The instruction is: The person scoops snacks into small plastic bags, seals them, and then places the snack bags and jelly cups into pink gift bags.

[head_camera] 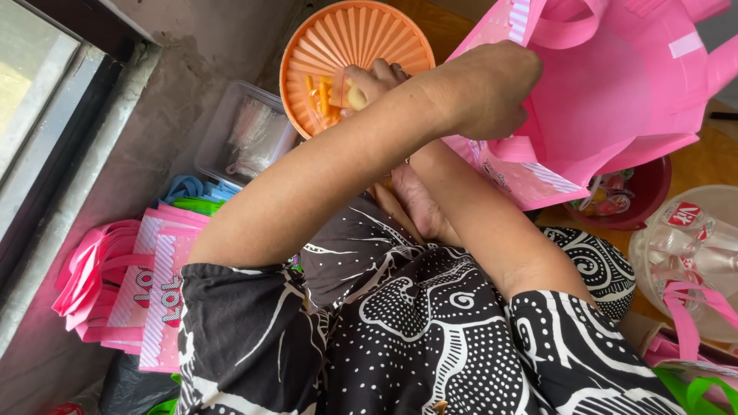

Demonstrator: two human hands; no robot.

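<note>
Two arms cross beside the orange bowl (357,46). Left hand (480,88) grips the pink bag's (615,92) rim; right hand (369,88), over the bowl's near edge, pinches a snack packet (327,96).

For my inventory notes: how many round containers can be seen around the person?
3: a ribbed orange plastic bowl at top, a dark red round bowl under the pink fabric bag, and a clear plastic tub at right. More may be hidden.

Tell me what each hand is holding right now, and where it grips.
The left hand grips the pink tote bag at its top rim. The right hand, crossed under it, pinches a small clear snack packet over the orange tray.
</note>
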